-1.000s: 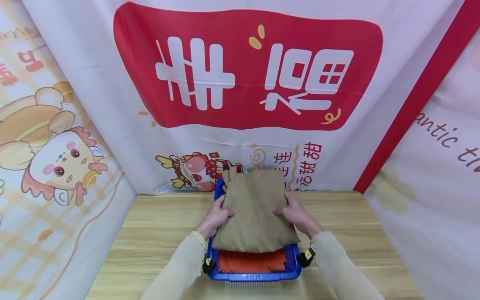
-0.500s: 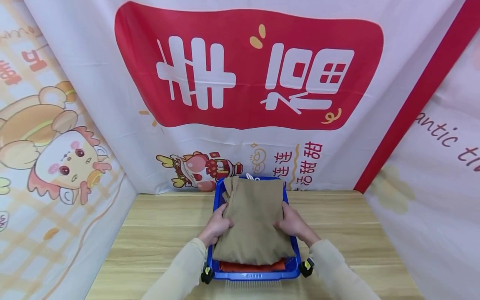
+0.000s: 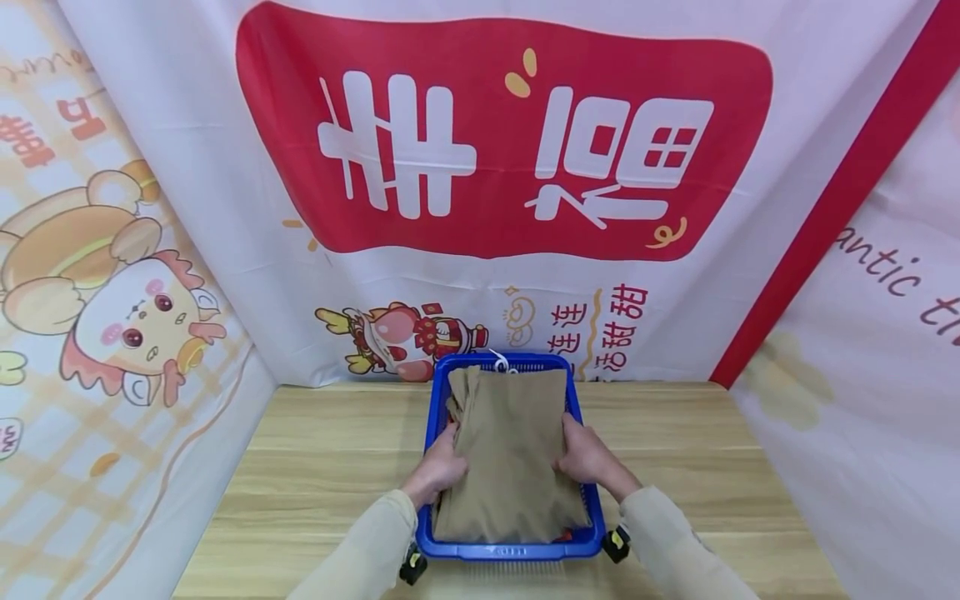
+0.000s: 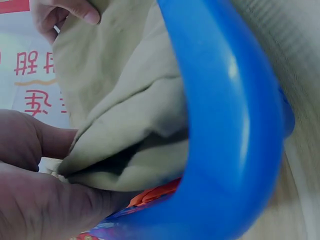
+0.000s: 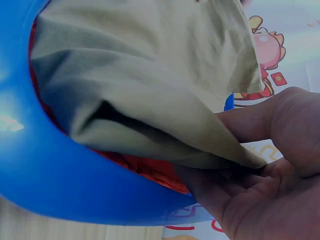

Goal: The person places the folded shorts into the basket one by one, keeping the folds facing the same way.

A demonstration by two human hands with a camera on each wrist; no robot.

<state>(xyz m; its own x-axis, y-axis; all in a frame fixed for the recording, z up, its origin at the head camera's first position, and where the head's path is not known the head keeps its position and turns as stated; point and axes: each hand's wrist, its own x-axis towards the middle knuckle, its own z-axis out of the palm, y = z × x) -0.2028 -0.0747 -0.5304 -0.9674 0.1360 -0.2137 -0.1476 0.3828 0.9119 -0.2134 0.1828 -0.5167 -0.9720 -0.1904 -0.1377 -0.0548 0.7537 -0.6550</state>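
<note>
A folded khaki garment [image 3: 513,458] lies within the rim of a blue plastic basket [image 3: 510,552]. My left hand [image 3: 442,468] pinches the garment's left edge, thumb on top and fingers beneath. On the opposite edge my right hand [image 3: 588,454] holds it in the same way. In the right wrist view the folded layers of the khaki garment [image 5: 150,100] gape a little beside the thumb. Orange-red cloth [image 5: 150,170] shows under it, against the basket wall; most of that cloth is hidden.
The basket stands on a wood-grain table [image 3: 330,467], close to the back wall cloth [image 3: 300,350] with its red and white print. White ties [image 3: 501,363] show at the basket's far rim. Printed cloths hang on the left and right sides.
Both hands have lowered the khaki garment into the basket and drawn it slightly nearer. It now covers most of the orange-red cloth, and the basket's far rim has come into view.
</note>
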